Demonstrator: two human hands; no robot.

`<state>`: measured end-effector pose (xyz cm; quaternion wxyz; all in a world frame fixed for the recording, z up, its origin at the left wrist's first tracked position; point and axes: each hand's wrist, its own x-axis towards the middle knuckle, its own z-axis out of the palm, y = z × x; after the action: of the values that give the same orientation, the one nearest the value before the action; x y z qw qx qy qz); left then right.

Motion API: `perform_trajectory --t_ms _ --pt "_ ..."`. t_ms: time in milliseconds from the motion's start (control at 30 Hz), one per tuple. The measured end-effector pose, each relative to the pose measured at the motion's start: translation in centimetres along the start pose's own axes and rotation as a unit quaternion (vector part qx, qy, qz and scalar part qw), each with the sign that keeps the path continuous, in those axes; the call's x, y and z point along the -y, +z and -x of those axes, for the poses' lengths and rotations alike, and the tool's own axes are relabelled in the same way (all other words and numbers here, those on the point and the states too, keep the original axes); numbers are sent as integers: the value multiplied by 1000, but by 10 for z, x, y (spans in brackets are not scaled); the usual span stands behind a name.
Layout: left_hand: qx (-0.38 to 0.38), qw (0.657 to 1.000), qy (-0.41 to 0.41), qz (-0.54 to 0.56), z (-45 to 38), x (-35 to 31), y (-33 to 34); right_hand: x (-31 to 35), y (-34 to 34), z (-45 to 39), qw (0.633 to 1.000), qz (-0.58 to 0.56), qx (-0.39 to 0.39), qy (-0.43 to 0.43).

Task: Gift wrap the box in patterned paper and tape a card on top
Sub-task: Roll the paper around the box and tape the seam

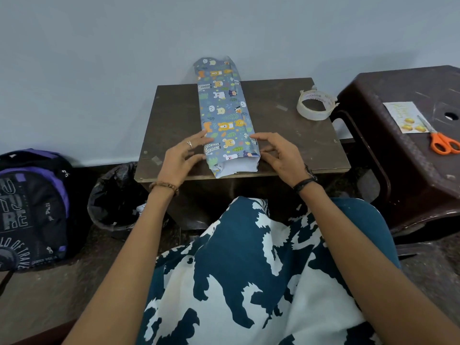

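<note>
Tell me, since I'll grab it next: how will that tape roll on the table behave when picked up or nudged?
The tape roll lies flat on its side on the table, so a nudge would probably slide it rather than roll it. It is a thin open ring, so likely light. A loose end sticks out at its rim and may cling to fingers.

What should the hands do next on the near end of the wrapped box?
Probably fold the open near end shut: the patterned paper is already round the box, its white inside shows there, and the left hand and right hand flank it. Tape roll waits nearby.
</note>
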<state>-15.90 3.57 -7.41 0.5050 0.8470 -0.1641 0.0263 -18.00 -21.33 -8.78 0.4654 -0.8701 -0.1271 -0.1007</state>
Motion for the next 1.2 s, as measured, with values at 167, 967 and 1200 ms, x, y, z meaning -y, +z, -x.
perform_trajectory --t_ms 167,967,1200 --pt "21 998 -5 64 -5 10 -3 -4 -2 -7 999 19 11 -24" --pt "0 963 219 -157 -10 24 7 -2 12 -6 986 112 -99 -76" --pt "3 951 245 -186 -9 23 5 -12 14 -11 948 215 -139 -189"
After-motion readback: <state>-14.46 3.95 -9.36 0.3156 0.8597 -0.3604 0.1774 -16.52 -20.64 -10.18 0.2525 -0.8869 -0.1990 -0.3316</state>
